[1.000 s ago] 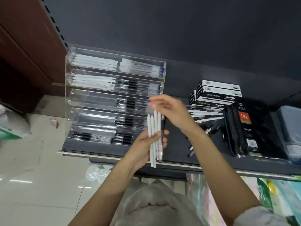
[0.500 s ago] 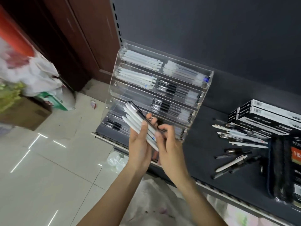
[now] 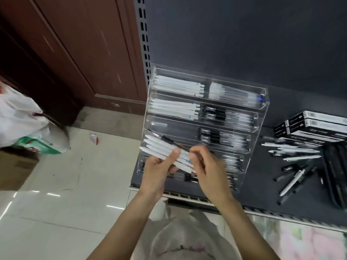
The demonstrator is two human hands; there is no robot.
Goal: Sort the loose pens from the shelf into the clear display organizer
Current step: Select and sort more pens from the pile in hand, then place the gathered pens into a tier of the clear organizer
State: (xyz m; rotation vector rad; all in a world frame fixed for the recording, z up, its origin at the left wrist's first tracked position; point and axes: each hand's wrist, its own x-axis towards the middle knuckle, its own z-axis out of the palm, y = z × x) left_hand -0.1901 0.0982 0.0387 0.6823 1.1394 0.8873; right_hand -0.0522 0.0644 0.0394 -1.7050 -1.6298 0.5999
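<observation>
In front of the clear organizer (image 3: 206,117), the left hand (image 3: 156,170) holds a bunch of white pens (image 3: 163,152), thumb pressed on top. Their tips point up and left, toward the left side of the shelves. The right hand (image 3: 203,166) pinches the back end of a black pen (image 3: 169,140) lying on the bunch; it is blurry. The right hand is nearer that pen. It looks ready to pull it out. More loose pens (image 3: 293,153) lie far off to the right on the dark shelf (image 3: 262,194).
</observation>
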